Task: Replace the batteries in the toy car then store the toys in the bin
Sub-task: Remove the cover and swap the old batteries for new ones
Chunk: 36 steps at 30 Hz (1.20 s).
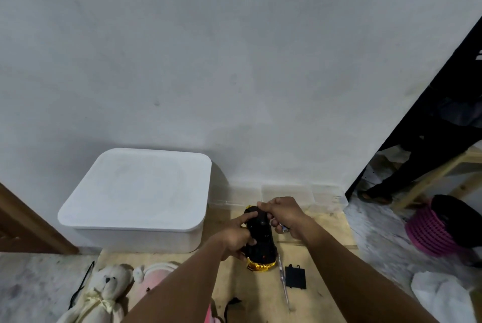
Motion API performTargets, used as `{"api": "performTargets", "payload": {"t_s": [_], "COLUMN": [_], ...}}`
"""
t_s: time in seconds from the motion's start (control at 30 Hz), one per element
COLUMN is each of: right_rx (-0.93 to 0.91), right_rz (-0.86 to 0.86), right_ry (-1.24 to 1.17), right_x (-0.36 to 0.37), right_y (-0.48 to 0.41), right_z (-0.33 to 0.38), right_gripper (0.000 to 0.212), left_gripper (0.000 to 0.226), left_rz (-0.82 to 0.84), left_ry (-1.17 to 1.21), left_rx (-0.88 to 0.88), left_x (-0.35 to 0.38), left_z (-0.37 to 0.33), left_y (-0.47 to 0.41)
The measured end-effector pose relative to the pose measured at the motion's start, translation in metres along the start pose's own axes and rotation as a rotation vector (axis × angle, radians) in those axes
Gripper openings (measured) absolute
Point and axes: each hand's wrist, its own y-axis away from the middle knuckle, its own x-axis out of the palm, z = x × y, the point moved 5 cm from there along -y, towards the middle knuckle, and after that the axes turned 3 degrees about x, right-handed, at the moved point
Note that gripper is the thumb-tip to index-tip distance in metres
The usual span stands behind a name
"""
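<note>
Left hand point(236, 238) wraps the side of the upturned toy car point(261, 240), held low over the floor just right of the lidded white bin point(135, 192). Right hand point(283, 214) pinches at the car's far end while its lower fingers curl round what looks like a battery point(284, 229). Doing two jobs at once, that hand could let the battery slip and roll off. The loose battery cover point(295, 277) and screwdriver point(283, 282) lie close to the forearm, easily knocked away.

Marbled floor point(39, 278), tan board point(320, 270) laid on it — screwdriver point(283, 283) and black cover point(295, 277) side by side on board. White lidded bin point(135, 192) against wall; teddy bear point(104, 294), pink plush point(156, 275) in front — pink basket point(433, 228) far right.
</note>
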Motion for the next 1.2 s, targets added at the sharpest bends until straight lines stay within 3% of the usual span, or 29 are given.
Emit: {"api": "performTargets", "payload": {"t_s": [0.2, 0.8, 1.2], "right_rx": [0.015, 0.110, 0.129], "right_rz": [-0.013, 0.018, 0.017], "right_ry": [0.081, 0.222, 0.201], "right_x": [-0.007, -0.016, -0.005], "right_y": [-0.009, -0.038, -0.031], "right_z": [-0.021, -0.090, -0.091], "right_gripper": [0.034, 0.013, 0.019], "left_gripper": [0.080, 0.084, 0.090], "left_rz": [-0.015, -0.144, -0.071], "left_ry": [0.005, -0.115, -0.259], "left_rx": [-0.032, 0.060, 0.062], "left_x": [0.000, 0.007, 0.003], "left_z": [0.015, 0.057, 0.065], "left_y": [-0.011, -0.045, -0.039]}}
